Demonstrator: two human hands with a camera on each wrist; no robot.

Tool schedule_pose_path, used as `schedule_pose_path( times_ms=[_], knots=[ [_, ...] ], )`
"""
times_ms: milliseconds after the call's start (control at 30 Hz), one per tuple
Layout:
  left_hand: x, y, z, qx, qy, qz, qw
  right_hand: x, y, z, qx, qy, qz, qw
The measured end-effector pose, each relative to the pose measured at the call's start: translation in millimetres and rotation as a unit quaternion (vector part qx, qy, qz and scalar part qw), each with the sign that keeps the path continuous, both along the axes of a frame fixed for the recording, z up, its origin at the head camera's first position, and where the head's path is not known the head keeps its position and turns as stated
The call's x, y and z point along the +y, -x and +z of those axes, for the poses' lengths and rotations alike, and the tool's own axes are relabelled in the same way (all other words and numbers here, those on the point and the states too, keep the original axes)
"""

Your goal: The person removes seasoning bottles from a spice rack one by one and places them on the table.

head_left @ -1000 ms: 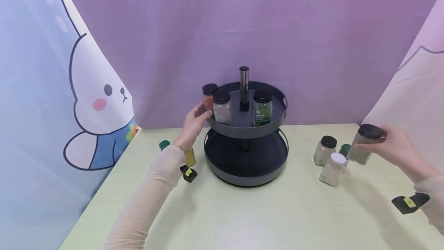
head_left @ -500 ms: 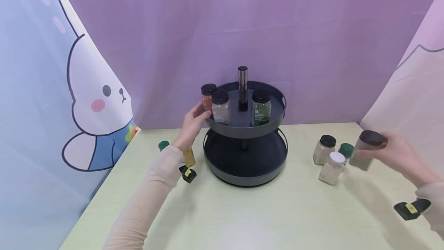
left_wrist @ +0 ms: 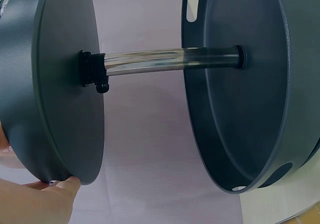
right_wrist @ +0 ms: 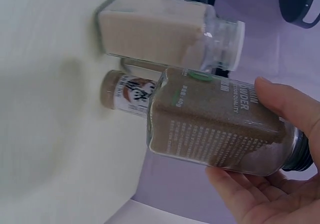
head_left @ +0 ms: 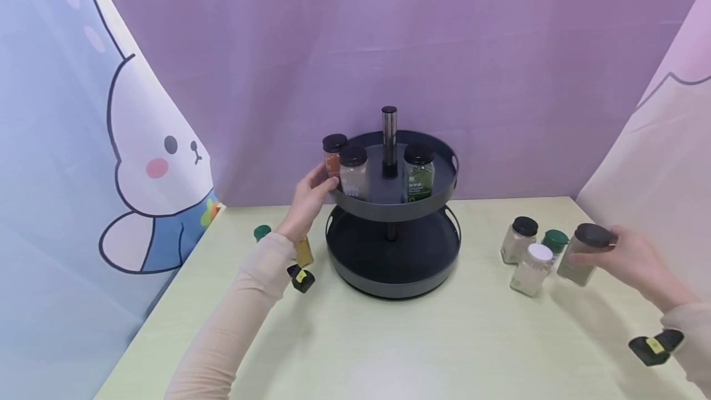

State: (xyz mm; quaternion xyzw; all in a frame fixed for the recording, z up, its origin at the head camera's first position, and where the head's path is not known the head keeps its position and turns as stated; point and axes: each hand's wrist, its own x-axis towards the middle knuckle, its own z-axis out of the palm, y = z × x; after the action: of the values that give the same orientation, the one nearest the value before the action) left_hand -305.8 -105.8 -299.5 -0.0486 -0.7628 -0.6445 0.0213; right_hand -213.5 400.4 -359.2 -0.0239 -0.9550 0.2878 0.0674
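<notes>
In the head view, my left hand grips the left rim of the upper tier of a dark grey two-tier spice rack. The left wrist view shows its thumb at the tray's lower edge. Far right, my right hand holds a black-lidded glass jar of brown powder, thumb on one side and fingers on the other. The jar is upright and low over the table; whether its base touches cannot be told. Beside it stand a white-capped jar, a green-capped jar and a black-capped jar.
The upper tier bears an orange-filled jar, a pale-filled jar and a green-filled jar. Behind my left wrist are a green-capped jar and a yellowish container. A purple curtain hangs behind the table.
My right hand has lowered the jar of brown powder toward the table, exposing more of the green cap beside it. The left hand stays at the rack's rim.
</notes>
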Motion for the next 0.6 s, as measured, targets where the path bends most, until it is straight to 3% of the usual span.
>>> schedule_pose_path(
  times_ms=[600],
  knots=[
    [0.0,0.8,-1.0,0.011,-0.005,-0.003,0.9999,1.5,-2.0,-26.2,-0.05,0.004,0.002,0.999]
  ],
)
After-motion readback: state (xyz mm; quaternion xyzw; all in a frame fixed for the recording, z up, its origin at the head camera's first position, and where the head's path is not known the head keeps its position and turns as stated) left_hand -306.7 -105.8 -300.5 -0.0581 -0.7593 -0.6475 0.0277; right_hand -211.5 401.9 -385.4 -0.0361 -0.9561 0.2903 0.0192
